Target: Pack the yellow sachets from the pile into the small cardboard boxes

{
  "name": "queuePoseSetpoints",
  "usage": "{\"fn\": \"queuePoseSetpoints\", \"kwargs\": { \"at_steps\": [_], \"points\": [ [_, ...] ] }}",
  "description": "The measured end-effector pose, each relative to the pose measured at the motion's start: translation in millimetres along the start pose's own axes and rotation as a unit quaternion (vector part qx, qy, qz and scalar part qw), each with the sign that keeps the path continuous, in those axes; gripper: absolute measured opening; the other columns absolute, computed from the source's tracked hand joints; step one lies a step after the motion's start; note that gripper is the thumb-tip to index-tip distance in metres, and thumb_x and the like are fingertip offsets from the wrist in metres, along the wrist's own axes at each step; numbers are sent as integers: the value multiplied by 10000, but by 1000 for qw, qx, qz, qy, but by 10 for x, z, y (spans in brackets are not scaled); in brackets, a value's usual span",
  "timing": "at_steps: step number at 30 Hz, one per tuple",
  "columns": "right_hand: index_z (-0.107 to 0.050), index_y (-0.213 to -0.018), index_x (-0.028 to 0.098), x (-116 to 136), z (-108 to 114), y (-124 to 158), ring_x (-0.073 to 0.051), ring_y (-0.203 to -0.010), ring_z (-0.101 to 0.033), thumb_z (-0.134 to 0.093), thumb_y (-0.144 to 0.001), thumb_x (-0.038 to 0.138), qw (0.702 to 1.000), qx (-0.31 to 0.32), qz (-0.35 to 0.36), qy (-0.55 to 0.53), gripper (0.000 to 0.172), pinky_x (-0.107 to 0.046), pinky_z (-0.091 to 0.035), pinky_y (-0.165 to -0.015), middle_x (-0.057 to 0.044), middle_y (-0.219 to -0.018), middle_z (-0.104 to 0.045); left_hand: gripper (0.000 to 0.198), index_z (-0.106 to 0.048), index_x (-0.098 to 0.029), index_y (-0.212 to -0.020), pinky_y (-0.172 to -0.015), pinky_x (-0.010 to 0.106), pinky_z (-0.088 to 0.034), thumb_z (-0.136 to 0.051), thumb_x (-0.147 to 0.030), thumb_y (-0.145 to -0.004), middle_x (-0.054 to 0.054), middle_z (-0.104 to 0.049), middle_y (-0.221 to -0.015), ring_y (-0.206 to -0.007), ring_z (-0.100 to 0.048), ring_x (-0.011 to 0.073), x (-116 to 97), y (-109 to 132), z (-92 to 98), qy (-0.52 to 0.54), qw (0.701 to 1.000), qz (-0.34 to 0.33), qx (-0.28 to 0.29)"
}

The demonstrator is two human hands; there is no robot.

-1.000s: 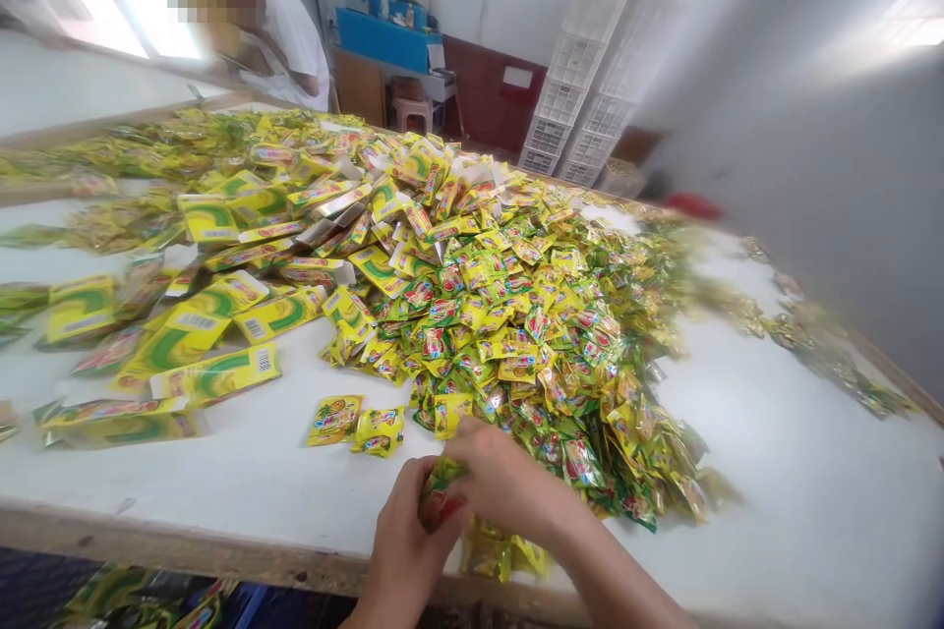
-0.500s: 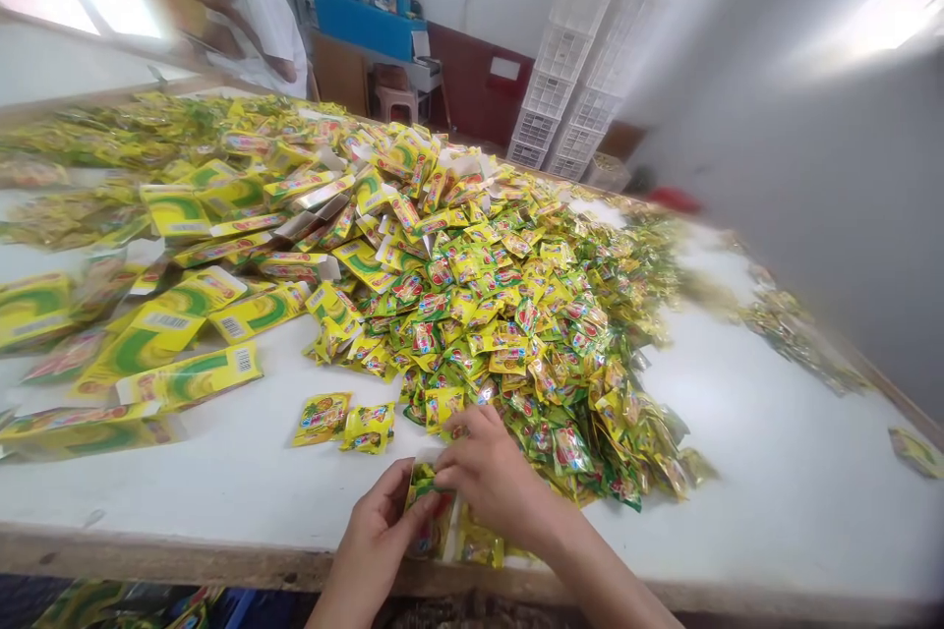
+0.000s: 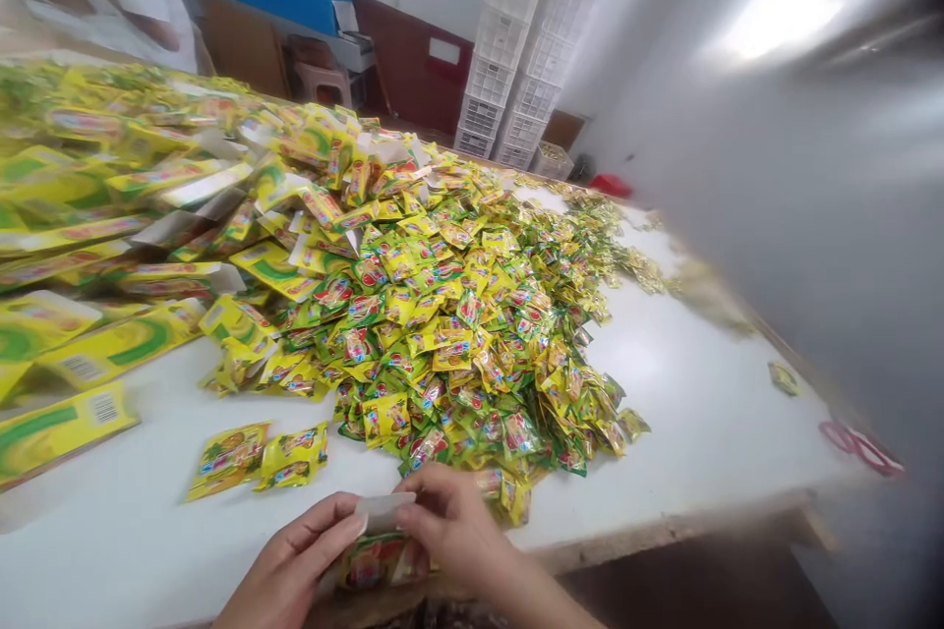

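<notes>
Close to the table's front edge, both hands grip a small printed carton [image 3: 371, 562]. Its pale inner flap [image 3: 386, 511] stands up between my fingers. My left hand [image 3: 299, 550] pinches the flap's left end, thumb in front. On the other side, my right hand [image 3: 453, 519] has thumb and fingers closed on the right end. The carton's lower part is partly hidden by my hands. Two yellow sachets, one larger [image 3: 227, 457] and one smaller [image 3: 293, 457], lie to the left of my hands. Just beyond them rises a heap of yellow and green sachets [image 3: 457, 334].
Yellow-green cartons [image 3: 125, 339] are piled at the left. Red-handled scissors [image 3: 862, 447] and a single sachet [image 3: 783, 378] lie near the table's right edge. Behind the table stand stacked white crates [image 3: 491, 84], a stool [image 3: 321, 74] and a person in white [image 3: 158, 10].
My view has swung right, bringing the scissors into sight. My right hand has moved from the carton's opening onto its flap, which now shows pale between both hands.
</notes>
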State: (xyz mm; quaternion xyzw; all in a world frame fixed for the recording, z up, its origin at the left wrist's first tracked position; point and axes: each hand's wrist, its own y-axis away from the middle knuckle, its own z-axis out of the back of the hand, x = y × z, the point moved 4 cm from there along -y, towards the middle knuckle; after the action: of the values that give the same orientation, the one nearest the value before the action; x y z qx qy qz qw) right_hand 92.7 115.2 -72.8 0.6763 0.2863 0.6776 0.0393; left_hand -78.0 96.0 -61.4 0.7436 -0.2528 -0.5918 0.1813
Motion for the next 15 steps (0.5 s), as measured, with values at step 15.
{"fn": "queuePoseSetpoints", "kwargs": {
  "at_steps": [15],
  "points": [
    [-786,-864,176,169,-133,-242,-101,-410,-530,-803,-666,525,996,-16,70,-61,402,-218,-464,-407,0,-585,-621,387,-744,-253,-1060,-928,314,-553,-727,-467,-738,26,-758,-1098,-1072,-678,262,-2,-113,296,-168,967,-158,-112]
  ]
}}
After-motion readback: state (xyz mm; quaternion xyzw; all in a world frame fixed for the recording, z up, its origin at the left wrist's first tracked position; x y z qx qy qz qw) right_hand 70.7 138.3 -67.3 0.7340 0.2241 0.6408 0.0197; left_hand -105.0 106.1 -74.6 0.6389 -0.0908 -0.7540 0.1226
